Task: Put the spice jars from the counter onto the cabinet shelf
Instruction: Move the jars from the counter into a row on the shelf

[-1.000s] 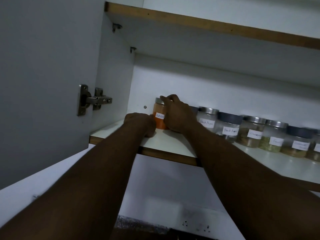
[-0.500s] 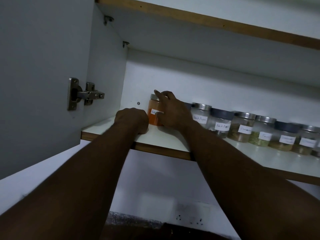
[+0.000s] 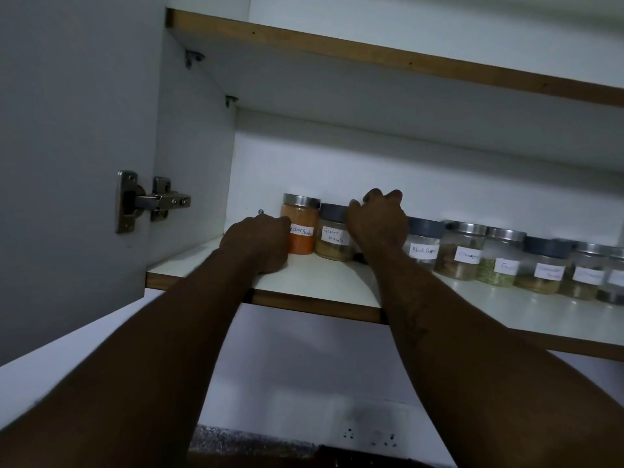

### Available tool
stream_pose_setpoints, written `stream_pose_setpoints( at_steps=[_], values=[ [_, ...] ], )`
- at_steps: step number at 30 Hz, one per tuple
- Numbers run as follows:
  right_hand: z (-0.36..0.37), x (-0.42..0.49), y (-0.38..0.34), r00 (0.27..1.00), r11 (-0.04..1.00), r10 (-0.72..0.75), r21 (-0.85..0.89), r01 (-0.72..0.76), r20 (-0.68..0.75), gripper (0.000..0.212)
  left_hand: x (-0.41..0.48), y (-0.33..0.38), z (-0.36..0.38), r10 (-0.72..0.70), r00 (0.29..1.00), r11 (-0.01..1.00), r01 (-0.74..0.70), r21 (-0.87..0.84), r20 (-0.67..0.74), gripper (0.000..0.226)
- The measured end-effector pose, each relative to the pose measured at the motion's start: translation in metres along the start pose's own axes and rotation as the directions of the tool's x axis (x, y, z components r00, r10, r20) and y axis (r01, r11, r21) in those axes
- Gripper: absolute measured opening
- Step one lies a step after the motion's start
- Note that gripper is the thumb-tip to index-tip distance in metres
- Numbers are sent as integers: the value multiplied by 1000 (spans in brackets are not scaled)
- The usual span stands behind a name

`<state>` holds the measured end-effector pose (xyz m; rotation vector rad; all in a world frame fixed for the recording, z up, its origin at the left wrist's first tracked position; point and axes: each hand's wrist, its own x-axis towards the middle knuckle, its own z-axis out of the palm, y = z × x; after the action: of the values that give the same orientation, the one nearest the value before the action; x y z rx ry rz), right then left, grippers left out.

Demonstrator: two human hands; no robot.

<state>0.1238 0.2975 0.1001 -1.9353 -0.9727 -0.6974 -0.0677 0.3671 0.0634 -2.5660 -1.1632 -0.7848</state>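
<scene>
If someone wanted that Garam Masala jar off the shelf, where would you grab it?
Probably by its dark lid, with the fingers coming from the front and above. The Garam Masala jar stands upright, squeezed between the chilli powder jar and the right hand, so its sides look closed off; the lid and front are free.

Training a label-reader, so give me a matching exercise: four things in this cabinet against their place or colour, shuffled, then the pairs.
1 chilli powder jar
2 Garam Masala jar
3 Black Pepper jar
4 hinge

A on the door
B orange contents
C just right of the right hand
D grey lid, tan powder

Pairs: 1-B, 2-D, 3-C, 4-A
</scene>
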Motion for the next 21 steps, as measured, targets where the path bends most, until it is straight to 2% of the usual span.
stream_pose_setpoints(
  at_steps=[11, 18, 21],
  values=[
    [1, -1, -2, 998, 999, -22, 45, 20, 55, 46, 7, -1, 6, 115, 993, 993, -116, -19, -27, 38],
    [-8, 1, 3, 993, 989, 55, 139, -40, -105, 42, 7, -1, 5, 149, 988, 987, -151, -51, -43, 41],
    [-13, 2, 13, 989, 989, 96, 120, -83, -108, 40, 7, 0, 6, 158, 987, 986, -160, -50, -43, 45]
  ],
)
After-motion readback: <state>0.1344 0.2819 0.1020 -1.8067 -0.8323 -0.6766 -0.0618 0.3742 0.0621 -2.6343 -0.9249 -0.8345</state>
